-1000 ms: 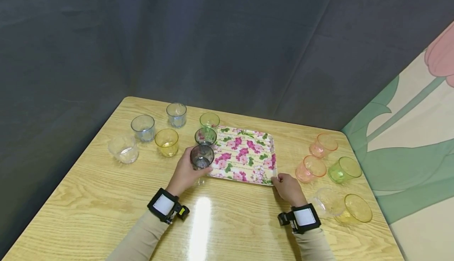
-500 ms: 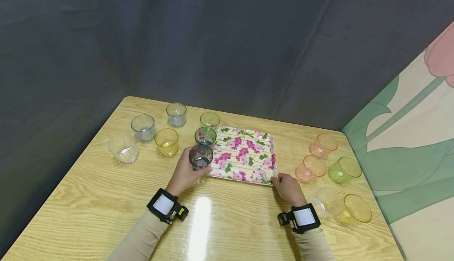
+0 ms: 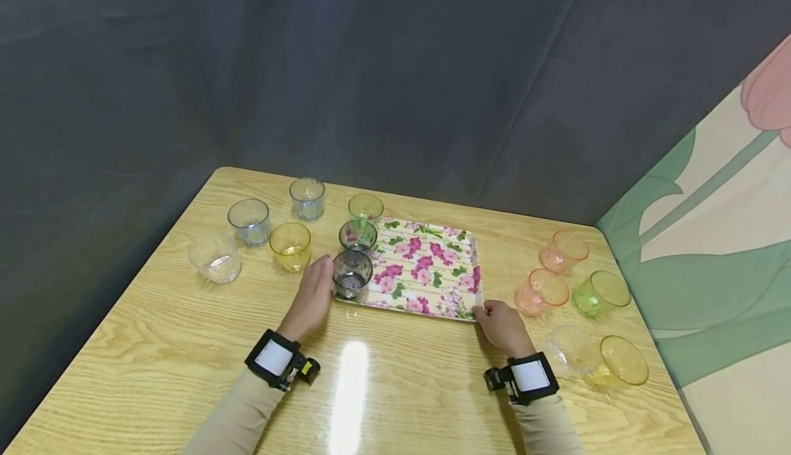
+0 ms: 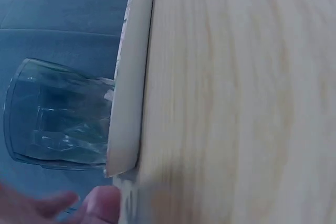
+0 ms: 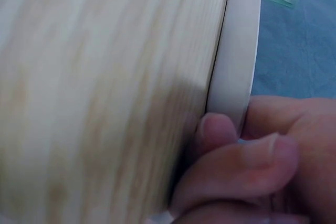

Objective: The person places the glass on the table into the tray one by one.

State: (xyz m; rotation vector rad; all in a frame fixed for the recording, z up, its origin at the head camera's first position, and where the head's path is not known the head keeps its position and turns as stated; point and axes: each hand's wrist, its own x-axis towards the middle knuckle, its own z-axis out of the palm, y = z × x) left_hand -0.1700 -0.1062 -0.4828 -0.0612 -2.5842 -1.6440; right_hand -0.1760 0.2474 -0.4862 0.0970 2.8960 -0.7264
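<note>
My left hand (image 3: 312,295) has its fingers straight, close beside a smoky grey glass (image 3: 352,280). That glass stands upright on the near left corner of a flowered tray (image 3: 426,273). In the left wrist view the glass (image 4: 68,119) sits at the tray's pale edge (image 4: 131,77), with my blurred fingertips below it. A second grey glass (image 3: 358,237) and a green glass (image 3: 366,209) stand in line behind, along the tray's left side. My right hand (image 3: 503,329) pinches the tray's near right corner, thumb above and curled fingers (image 5: 236,169) at its edge.
To the left stand two bluish glasses (image 3: 250,225), a yellow glass (image 3: 290,249) and a colourless glass (image 3: 216,261). On the right are two pink glasses (image 3: 540,296), a green glass (image 3: 599,297), a colourless one (image 3: 568,352) and a yellow one (image 3: 621,364). A dark curtain hangs behind the table.
My left hand has let go of the grey glass and moved slightly left, its fingers straightened. The glass now stands on the tray's near left corner. My right hand keeps its hold.
</note>
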